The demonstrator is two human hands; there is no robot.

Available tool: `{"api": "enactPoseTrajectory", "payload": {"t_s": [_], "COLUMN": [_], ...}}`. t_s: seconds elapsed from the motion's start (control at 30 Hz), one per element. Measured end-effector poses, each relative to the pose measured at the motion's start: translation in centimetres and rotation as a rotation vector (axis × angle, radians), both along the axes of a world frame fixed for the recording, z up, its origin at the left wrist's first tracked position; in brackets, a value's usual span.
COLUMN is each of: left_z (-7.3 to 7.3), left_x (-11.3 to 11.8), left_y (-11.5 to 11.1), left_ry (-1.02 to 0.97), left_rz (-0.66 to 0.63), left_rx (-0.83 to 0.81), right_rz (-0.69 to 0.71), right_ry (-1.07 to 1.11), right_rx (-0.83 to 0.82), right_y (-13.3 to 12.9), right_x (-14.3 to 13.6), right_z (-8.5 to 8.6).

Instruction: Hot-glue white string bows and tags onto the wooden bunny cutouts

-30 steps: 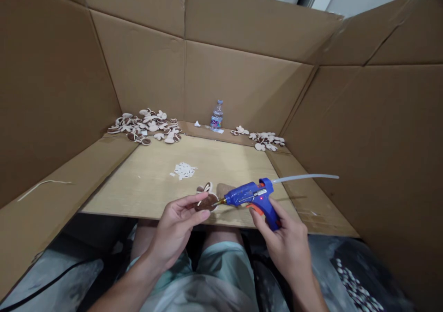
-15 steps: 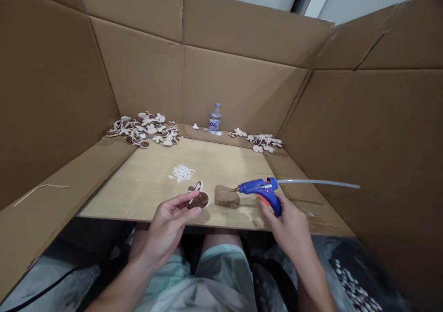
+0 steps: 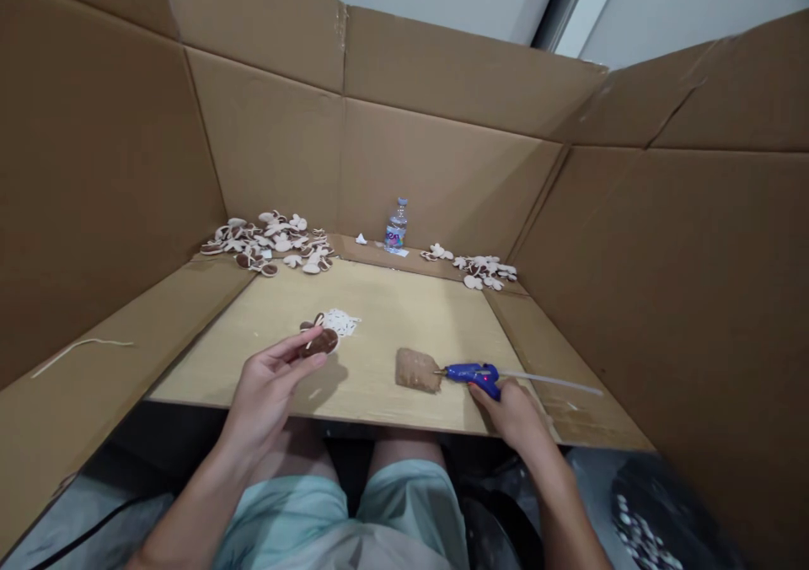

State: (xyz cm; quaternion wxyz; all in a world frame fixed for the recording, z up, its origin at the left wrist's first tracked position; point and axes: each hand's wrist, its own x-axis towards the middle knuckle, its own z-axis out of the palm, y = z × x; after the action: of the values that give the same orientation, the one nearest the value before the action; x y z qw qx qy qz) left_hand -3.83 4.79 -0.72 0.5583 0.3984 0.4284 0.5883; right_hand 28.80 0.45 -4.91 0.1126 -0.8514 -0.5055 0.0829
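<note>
Between the thumb and fingers of my left hand [image 3: 270,384] is a brown mouse-ear-shaped piece [image 3: 324,342] with a pale edge and a cream cord loop. It is held up above the board, near a small pile of white tags [image 3: 342,323]. My right hand [image 3: 513,410] is wrapped round the handle of a blue glue gun [image 3: 471,373], with a clear glue stick [image 3: 556,381] sticking out of its back. The gun's nozzle is at the right edge of a brown, rough-looking block [image 3: 417,370] lying on the board.
Cardboard walls [image 3: 442,165] enclose the pale board [image 3: 379,300]. A heap of brown and white pieces [image 3: 278,241] lies at the back left, a smaller one [image 3: 484,268] at the back right. A water bottle [image 3: 395,228] stands between them. A cream cord [image 3: 82,346] lies at left.
My left hand has moved left with the mouse-ear-shaped piece. My right hand has lowered the glue gun, bringing its nozzle down to the brown block's right edge.
</note>
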Motion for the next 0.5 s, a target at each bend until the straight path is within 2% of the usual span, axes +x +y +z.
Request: {"api": "enactPoseTrajectory", "payload": {"t_s": [0.07,0.13,0.2,0.27,0.3,0.37,0.5], "left_z": [0.1,0.3,0.4,0.4,0.4,0.2,0.1], "left_x": [-0.5,-0.9,-1.3,-1.8,-2.0,-2.4,-2.8], "left_y": [0.2,0.2,0.3,0.4,0.5,0.6,0.8], "left_ry": [0.015,0.029,0.042,0.055,0.059,0.057,0.045], "left_rz": [0.017,0.033,0.049,0.061,0.064,0.065,0.04], "left_rx": [0.005,0.002,-0.004,-0.007,-0.005,0.011,0.039], "right_rz": [-0.053,-0.049,0.119,0.398,0.514,0.652,0.731], "right_ry": [-0.057,-0.128,-0.119,-0.005,0.057,0.122,0.118], "right_rx": [0.013,0.139,0.344,0.473,0.483,0.388,0.312], "right_y": [-0.3,-0.5,-0.4,0.4,1.0,3.0,8.5], "right_x": [-0.5,-1.7,-3.8,-6.8,-8.6,-12.2,-17.4], "right_z": [0.2,0.4,0.4,0.5,0.6,1.0,1.8]}}
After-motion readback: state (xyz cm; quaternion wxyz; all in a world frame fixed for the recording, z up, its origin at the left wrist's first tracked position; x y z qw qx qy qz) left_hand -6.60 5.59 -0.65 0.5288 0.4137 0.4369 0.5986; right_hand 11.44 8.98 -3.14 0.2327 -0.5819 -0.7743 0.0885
